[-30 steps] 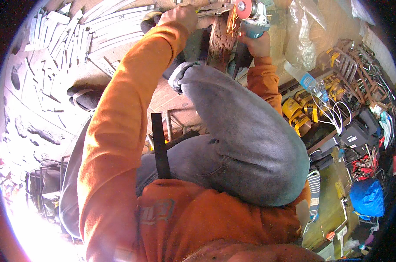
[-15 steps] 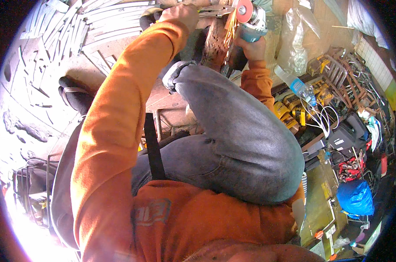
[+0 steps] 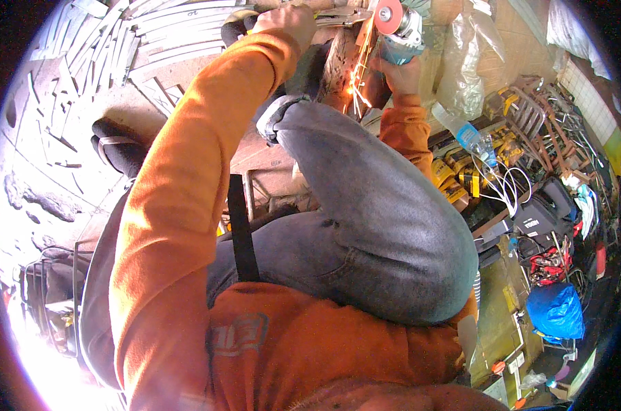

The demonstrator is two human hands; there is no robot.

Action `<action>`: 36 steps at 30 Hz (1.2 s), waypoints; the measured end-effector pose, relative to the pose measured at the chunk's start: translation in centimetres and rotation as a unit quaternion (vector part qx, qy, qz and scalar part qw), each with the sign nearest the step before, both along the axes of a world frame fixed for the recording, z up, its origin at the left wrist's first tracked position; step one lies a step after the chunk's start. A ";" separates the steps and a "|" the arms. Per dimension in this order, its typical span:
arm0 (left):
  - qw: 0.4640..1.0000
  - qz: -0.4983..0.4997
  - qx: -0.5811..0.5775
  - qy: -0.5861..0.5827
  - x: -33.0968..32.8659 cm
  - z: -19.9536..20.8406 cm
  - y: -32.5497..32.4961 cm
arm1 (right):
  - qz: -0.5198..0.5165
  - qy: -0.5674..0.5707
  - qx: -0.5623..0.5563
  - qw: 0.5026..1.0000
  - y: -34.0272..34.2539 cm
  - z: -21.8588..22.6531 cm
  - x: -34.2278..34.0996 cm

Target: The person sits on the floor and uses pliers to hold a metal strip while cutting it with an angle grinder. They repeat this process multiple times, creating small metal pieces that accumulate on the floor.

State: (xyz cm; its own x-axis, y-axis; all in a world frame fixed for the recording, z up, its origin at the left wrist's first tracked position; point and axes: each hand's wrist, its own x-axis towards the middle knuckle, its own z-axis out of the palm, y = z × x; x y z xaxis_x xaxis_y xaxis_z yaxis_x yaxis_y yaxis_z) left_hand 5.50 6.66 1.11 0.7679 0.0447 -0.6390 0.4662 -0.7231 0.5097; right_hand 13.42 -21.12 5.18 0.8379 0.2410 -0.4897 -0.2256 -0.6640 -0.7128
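My right hand point(image 3: 402, 75) grips an angle grinder point(image 3: 406, 42) with a red disc point(image 3: 387, 15), at the top of the view. Orange sparks point(image 3: 357, 85) stream down from the disc toward me, past a worn wooden block point(image 3: 336, 61). Left of the disc, my left hand point(image 3: 288, 23) is closed on pliers point(image 3: 343, 15), whose metal jaws reach toward the disc. The small piece at the jaw tips is too blurred to make out. My bent knee point(image 3: 365, 171) in grey jeans lies below the sparks.
Many flat metal strips point(image 3: 180, 31) lie at the far left. On the right are a plastic bag point(image 3: 468, 65), a water bottle point(image 3: 469, 135), yellow power tools point(image 3: 454, 179), white cable point(image 3: 506, 188), a black tool case point(image 3: 538, 212) and a blue bag point(image 3: 556, 312). My dark shoe point(image 3: 122, 151) rests at left.
The grinder has shifted slightly right and down. The spark stream has grown longer and brighter, reaching farther down beside the block. My left hand with the pliers has moved slightly right.
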 end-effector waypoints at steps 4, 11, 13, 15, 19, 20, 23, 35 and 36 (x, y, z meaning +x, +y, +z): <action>1.000 0.010 -0.006 0.016 0.3 0.0 -0.1 | -0.004 -0.050 -0.017 0.999 0.5 -0.3 0.1; 1.000 0.015 -0.012 0.012 0.2 0.1 0.1 | -0.003 -0.079 -0.014 0.997 0.4 -0.4 0.0; 0.999 0.026 -0.020 0.020 0.2 0.1 0.1 | 0.008 -0.064 0.035 0.997 0.5 -0.6 0.2; 0.999 0.042 -0.020 0.017 0.2 0.1 0.0 | 0.036 -0.066 0.042 0.996 0.7 -0.6 0.5; 0.999 0.030 -0.009 0.014 0.1 0.2 0.0 | 0.045 -0.108 -0.052 0.992 0.9 0.3 0.5; 0.999 0.034 -0.014 0.017 0.1 0.3 0.0 | 0.035 -0.102 -0.060 0.992 1.1 0.4 0.5; 0.998 0.044 -0.030 0.028 0.3 0.6 0.1 | 0.038 -0.101 -0.045 0.993 1.4 0.7 0.4; 1.000 0.017 -0.003 -0.001 -0.1 0.7 0.0 | -0.002 -0.066 -0.062 0.996 1.9 1.0 0.8; 1.000 0.019 -0.009 0.006 0.0 0.5 0.0 | -0.001 -0.070 -0.065 0.995 2.0 0.9 0.8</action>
